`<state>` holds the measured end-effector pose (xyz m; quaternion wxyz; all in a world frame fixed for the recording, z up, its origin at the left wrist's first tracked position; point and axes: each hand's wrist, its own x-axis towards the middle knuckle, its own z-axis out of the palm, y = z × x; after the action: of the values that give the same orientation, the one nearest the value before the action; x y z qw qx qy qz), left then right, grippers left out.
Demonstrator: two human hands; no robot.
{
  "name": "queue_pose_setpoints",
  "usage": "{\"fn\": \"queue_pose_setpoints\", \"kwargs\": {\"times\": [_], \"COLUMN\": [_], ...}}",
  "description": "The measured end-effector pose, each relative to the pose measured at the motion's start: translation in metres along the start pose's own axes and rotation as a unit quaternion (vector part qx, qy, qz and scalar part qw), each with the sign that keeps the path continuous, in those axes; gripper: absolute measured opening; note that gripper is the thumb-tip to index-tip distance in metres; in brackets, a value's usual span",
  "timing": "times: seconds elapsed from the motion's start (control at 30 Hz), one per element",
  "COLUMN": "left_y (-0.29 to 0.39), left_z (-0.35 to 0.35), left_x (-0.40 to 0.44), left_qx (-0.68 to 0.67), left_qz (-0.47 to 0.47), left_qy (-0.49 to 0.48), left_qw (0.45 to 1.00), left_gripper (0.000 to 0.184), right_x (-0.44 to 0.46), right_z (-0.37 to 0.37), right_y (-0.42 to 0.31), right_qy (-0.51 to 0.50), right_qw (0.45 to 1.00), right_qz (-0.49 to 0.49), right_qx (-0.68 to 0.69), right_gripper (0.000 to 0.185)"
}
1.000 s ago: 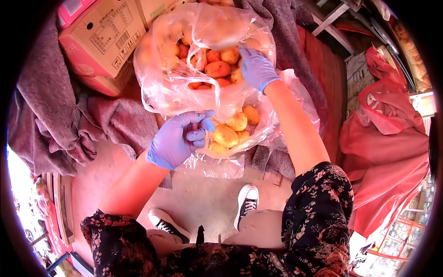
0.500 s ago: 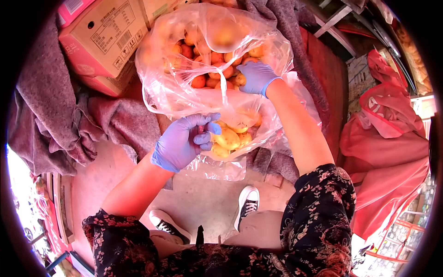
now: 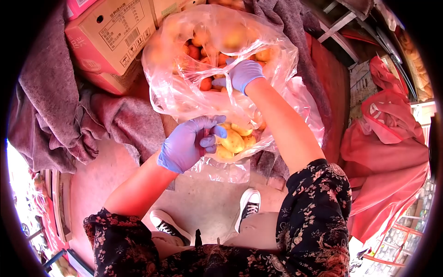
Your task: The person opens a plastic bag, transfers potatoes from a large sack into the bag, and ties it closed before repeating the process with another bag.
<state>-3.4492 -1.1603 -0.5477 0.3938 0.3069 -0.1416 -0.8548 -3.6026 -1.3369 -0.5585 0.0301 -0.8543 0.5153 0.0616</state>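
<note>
My left hand (image 3: 190,141), in a blue-violet glove, is curled at the near edge of a clear plastic bag (image 3: 214,170) and pinches its rim. Inside that bag lie several yellow, oval potatoes (image 3: 232,142), right beside my fingers. My right hand (image 3: 244,75), gloved the same way, reaches into the opening of a larger clear plastic bag (image 3: 166,94). Its fingers look spread over round orange-red produce (image 3: 206,84); a twisted strand of plastic crosses in front and hides part of them. I see nothing clearly held there.
Printed cardboard boxes (image 3: 110,37) are stacked at the upper left. Grey-purple blankets (image 3: 48,106) drape on the left and behind the bags. Red cloth (image 3: 387,161) hangs on the right, below a metal frame (image 3: 339,30). My shoes (image 3: 249,205) stand on the floor beneath.
My right hand has moved left across the larger bag's opening, from yellowish pieces at its right side to behind the plastic strand. My left hand stays at the smaller bag's rim.
</note>
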Motion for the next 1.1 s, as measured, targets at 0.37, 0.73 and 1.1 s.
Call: {"fn": "queue_pose_setpoints", "kwargs": {"times": [0.37, 0.73, 1.1], "left_y": [0.000, -0.009, -0.005], "left_z": [-0.002, 0.022, 0.010], "left_x": [-0.005, 0.003, 0.008], "left_qx": [0.001, 0.021, -0.085], "left_qz": [0.026, 0.022, -0.027], "left_qy": [0.017, 0.056, -0.022], "left_qw": [1.000, 0.998, 0.996], "left_gripper": [0.034, 0.032, 0.054], "right_x": [-0.019, -0.008, -0.168], "right_z": [0.025, 0.014, 0.054], "right_y": [0.024, 0.053, 0.062], "right_qy": [0.095, 0.102, -0.084], "right_qw": [0.992, 0.979, 0.270], "right_qz": [0.019, 0.010, 0.177], "right_qx": [0.077, 0.178, 0.943], "right_gripper": [0.038, 0.049, 0.037]}}
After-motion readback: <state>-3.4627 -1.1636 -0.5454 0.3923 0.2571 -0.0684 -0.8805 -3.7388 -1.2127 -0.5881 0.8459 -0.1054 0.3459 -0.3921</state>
